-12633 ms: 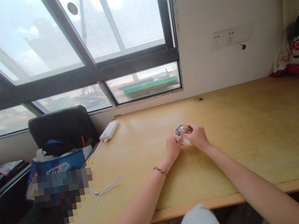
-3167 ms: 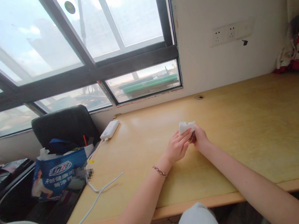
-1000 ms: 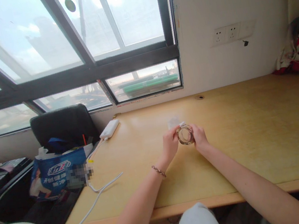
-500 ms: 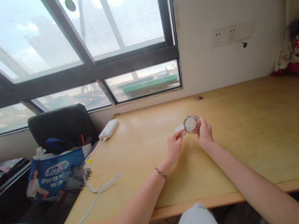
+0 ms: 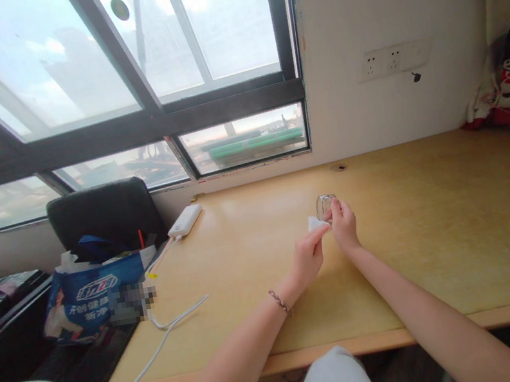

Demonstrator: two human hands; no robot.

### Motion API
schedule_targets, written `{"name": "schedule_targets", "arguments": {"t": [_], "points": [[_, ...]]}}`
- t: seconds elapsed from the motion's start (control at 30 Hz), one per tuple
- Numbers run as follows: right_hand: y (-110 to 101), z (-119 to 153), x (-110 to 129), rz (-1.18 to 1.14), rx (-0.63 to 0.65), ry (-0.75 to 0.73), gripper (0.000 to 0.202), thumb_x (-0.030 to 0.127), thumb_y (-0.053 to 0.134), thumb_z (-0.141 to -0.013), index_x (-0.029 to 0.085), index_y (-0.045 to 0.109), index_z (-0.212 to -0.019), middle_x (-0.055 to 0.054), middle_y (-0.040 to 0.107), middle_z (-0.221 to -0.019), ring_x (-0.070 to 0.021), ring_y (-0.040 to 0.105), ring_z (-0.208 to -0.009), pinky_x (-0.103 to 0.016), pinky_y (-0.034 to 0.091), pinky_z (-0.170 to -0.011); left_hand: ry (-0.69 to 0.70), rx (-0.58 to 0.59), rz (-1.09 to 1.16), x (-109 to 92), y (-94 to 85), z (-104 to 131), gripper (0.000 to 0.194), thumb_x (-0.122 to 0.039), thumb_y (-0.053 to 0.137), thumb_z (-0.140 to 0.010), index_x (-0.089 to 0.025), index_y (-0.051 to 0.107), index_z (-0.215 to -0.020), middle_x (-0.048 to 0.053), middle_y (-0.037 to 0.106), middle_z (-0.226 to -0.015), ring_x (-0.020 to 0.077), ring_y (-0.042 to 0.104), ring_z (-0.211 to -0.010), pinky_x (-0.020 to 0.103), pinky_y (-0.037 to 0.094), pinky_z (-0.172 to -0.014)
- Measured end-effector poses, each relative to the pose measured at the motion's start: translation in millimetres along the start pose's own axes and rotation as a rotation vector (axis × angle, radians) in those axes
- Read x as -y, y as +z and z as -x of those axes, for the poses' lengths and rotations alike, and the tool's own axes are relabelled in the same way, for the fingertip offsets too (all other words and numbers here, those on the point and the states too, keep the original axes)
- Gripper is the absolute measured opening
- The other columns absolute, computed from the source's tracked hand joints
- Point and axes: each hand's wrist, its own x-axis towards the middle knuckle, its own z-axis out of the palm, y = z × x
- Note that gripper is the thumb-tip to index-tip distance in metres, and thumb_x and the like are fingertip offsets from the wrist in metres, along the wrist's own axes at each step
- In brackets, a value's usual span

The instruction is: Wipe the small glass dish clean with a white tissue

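A small clear glass [image 5: 324,205] is held above the table by my right hand [image 5: 345,226], whose fingers wrap round its right side. My left hand [image 5: 309,252], with a bracelet on its wrist, pinches a white tissue [image 5: 317,224] close against the lower part of the glass. The tissue sticks out past the left fingertips. Where exactly it touches the glass is hard to make out, since my fingers cover that spot.
The wooden table [image 5: 439,238] stretches out to the right. At its left lie a white power bank [image 5: 186,221] and a white cable [image 5: 174,322]. A blue bag [image 5: 99,295] sits on a black chair [image 5: 105,216]. Sockets [image 5: 383,62] are on the wall.
The glass has been turned, so its side now shows instead of its round end. My left hand has moved right with the tissue, under the glass.
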Motion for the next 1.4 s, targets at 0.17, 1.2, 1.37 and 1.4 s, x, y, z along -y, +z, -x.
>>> {"name": "schedule_targets", "arguments": {"t": [0.17, 1.2, 1.37, 1.4], "points": [[-1, 8, 8, 0.104, 0.041, -0.113, 0.035, 0.047, 0.035, -0.083, 0.018, 0.043, -0.063, 0.001, 0.052, -0.055, -0.0127, 0.048, -0.052, -0.023, 0.033, -0.052, 0.205, 0.004, -0.122, 1, -5.7, 3, 0.037, -0.009, 0.035, -0.082, -0.019, 0.053, -0.113, 0.007, 0.058, -0.110, 0.0157, 0.054, -0.102, 0.030, 0.044, -0.087], [0, 26, 17, 0.546, 0.550, -0.934, 0.023, 0.033, 0.039, -0.085, 0.018, 0.056, -0.081, -0.008, 0.059, -0.080, -0.0215, 0.046, -0.082, -0.036, 0.037, -0.077, -0.694, -0.149, 1.192, 23, -21.0, -24, 0.048, -0.051, 0.038, -0.080, -0.012, 0.060, -0.094, 0.007, 0.063, -0.093, 0.0169, 0.057, -0.088, 0.027, 0.042, -0.083], [0, 26, 18, 0.580, 0.541, -0.953, 0.022, 0.033, 0.041, -0.085, 0.018, 0.057, -0.082, -0.007, 0.060, -0.080, -0.0216, 0.045, -0.086, -0.036, 0.035, -0.080, -0.797, -0.044, 1.282, 21, -22.5, -19, 0.055, -0.057, 0.035, -0.079, -0.011, 0.059, -0.097, 0.009, 0.062, -0.090, 0.0169, 0.059, -0.081, 0.027, 0.045, -0.074], [0, 27, 19, 0.578, 0.537, -0.960, 0.022, 0.032, 0.041, -0.085, 0.019, 0.058, -0.082, -0.007, 0.060, -0.080, -0.0217, 0.045, -0.089, -0.036, 0.035, -0.081, -0.811, -0.039, 1.282, 22, -23.2, -19, 0.055, -0.058, 0.035, -0.078, -0.012, 0.059, -0.096, 0.008, 0.062, -0.088, 0.0162, 0.059, -0.078, 0.026, 0.046, -0.072]]}}
